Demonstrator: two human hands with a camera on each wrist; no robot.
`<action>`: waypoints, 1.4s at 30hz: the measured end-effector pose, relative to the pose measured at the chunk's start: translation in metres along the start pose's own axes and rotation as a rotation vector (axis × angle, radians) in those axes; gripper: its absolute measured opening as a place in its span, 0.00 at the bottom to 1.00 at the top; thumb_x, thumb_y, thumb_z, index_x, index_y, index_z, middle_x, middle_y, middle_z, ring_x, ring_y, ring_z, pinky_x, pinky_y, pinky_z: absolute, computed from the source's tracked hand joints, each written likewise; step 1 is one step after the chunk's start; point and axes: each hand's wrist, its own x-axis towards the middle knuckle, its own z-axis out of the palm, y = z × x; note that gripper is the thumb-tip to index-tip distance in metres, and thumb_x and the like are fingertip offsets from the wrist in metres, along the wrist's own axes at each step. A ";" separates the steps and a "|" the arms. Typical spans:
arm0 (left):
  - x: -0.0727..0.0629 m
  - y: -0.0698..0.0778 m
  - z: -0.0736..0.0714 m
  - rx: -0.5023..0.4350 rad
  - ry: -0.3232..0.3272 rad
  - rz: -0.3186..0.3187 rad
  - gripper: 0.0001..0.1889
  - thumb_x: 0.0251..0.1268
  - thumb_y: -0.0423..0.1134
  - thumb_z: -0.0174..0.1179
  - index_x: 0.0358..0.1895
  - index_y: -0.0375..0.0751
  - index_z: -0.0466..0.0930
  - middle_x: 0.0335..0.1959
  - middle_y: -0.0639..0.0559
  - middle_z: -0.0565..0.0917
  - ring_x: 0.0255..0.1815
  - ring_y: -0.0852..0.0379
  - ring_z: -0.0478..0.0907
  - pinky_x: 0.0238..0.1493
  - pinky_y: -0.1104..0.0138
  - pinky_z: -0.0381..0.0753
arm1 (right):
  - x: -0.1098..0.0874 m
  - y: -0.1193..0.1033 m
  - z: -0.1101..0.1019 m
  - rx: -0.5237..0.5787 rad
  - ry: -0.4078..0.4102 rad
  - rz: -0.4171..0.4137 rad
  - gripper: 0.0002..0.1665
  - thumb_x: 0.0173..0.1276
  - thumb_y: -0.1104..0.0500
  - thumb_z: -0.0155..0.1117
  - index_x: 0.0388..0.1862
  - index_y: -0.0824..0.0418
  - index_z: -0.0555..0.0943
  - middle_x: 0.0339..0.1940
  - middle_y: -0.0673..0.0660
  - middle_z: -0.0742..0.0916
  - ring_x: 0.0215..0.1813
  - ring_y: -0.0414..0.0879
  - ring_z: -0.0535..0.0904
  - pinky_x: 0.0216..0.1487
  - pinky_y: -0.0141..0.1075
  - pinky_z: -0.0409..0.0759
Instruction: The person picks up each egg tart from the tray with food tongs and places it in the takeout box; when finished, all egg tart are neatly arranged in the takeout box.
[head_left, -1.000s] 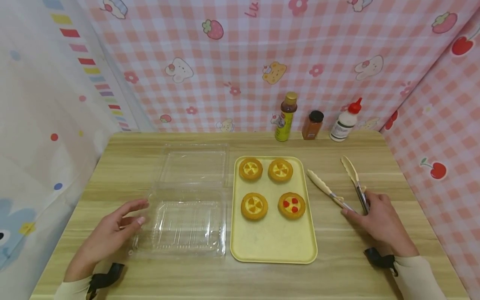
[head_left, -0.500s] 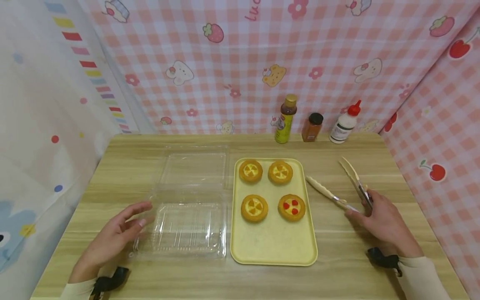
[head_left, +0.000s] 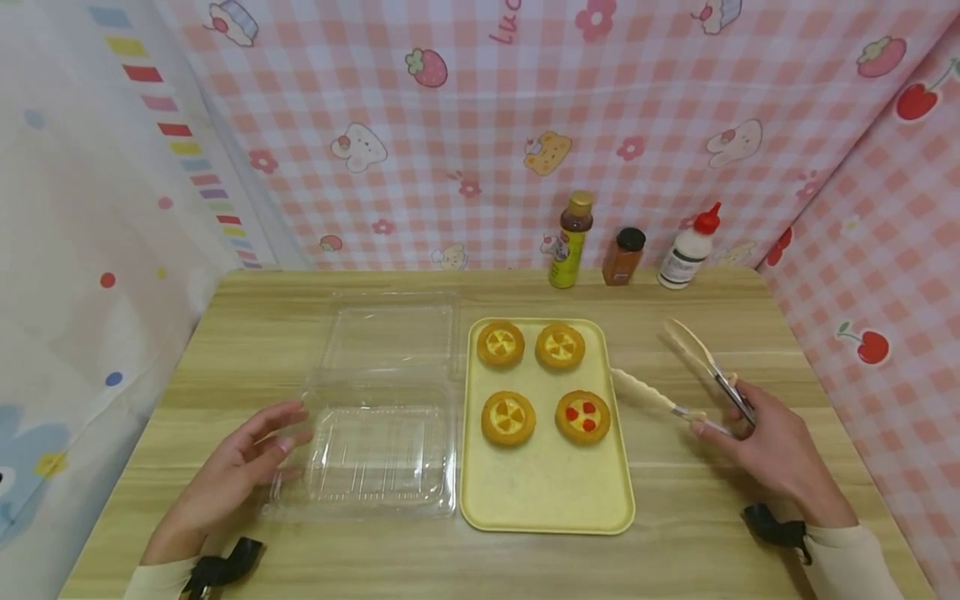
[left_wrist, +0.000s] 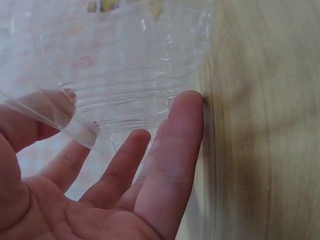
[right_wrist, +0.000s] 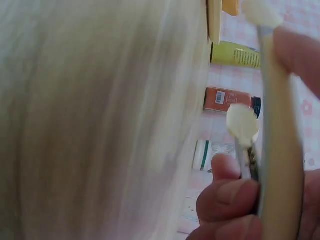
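Right hand [head_left: 780,454], frame right, gripping splayed tongs [head_left: 724,385]. Left hand [head_left: 236,479], lower left, fingers lying loosely spread at clear container's [head_left: 375,458] edge. 4 tarts [head_left: 507,418] sitting on tray [head_left: 547,493], right of centre. Apparently readying tongs; next move likely needing squeeze round 1 tart.

A table [head_left: 375,560] spreads before the person. Near its middle lies a tray [head_left: 546,493] with four tarts [head_left: 508,419] on it: two side by side at the back, two in front of those. Just left of the tray sits an open box [head_left: 378,454], its lid [head_left: 390,333] laid out behind it. The left hand [head_left: 234,468] is at the box's left edge. Right of the tray, the right hand [head_left: 778,448] holds tongs [head_left: 647,392], one tip near the tray's edge, the other farther right. Along the table's back, left to right, stand a bottle [head_left: 567,250], a jar [head_left: 623,260] and a squeeze bottle [head_left: 686,258], a cloth [head_left: 465,108] behind them.
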 end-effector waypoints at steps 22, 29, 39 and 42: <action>-0.006 -0.002 -0.001 -0.005 0.002 -0.046 0.29 0.87 0.34 0.48 0.82 0.29 0.53 0.74 0.54 0.71 0.67 0.69 0.80 0.55 0.57 0.90 | -0.014 -0.035 0.005 -0.113 -0.040 -0.303 0.39 0.48 0.33 0.87 0.50 0.55 0.84 0.26 0.42 0.79 0.24 0.30 0.65 0.27 0.29 0.65; -0.005 -0.002 -0.002 -0.015 -0.014 -0.036 0.28 0.87 0.32 0.47 0.82 0.28 0.53 0.74 0.57 0.72 0.68 0.68 0.80 0.55 0.57 0.90 | -0.015 -0.042 0.008 -0.169 -0.028 -0.351 0.43 0.46 0.31 0.86 0.52 0.58 0.86 0.28 0.41 0.82 0.24 0.28 0.64 0.26 0.28 0.65; -0.007 -0.001 -0.003 -0.002 -0.004 -0.036 0.28 0.87 0.33 0.47 0.82 0.29 0.53 0.74 0.56 0.72 0.67 0.68 0.80 0.55 0.56 0.90 | -0.017 -0.048 0.012 -0.212 0.004 -0.393 0.41 0.45 0.31 0.87 0.51 0.54 0.89 0.30 0.43 0.86 0.28 0.33 0.73 0.28 0.33 0.74; -0.007 -0.002 -0.004 -0.004 -0.006 -0.027 0.28 0.87 0.32 0.46 0.82 0.29 0.53 0.74 0.57 0.72 0.67 0.68 0.80 0.55 0.56 0.90 | -0.018 -0.050 0.013 -0.229 -0.006 -0.379 0.39 0.47 0.30 0.86 0.49 0.53 0.89 0.30 0.42 0.86 0.28 0.34 0.74 0.28 0.33 0.74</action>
